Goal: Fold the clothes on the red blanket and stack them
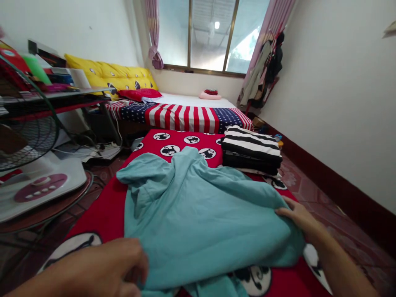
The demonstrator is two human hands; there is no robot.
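Note:
A light teal shirt (198, 210) lies spread and wrinkled over a red cloth (102, 218) with white round prints. Its collar points away from me, and its left sleeve is bunched. My right hand (298, 216) pinches the shirt's right side, thumb on top and fingers partly behind the fabric. At the lower left corner, my left hand (114, 264) is curled in against the shirt's edge; its fingertips are slightly blurred and partly hidden. Just beyond the shirt on the right sits a stack of folded clothes (252, 150), black-and-white striped on top.
A white fan base (43, 185) rests on a round stool at left, below a cluttered desk (71, 93). Behind stands a bed (185, 117) with a striped, starred cover and a yellow cushion (114, 72). Clothes hang on a rack (262, 70) by the right wall.

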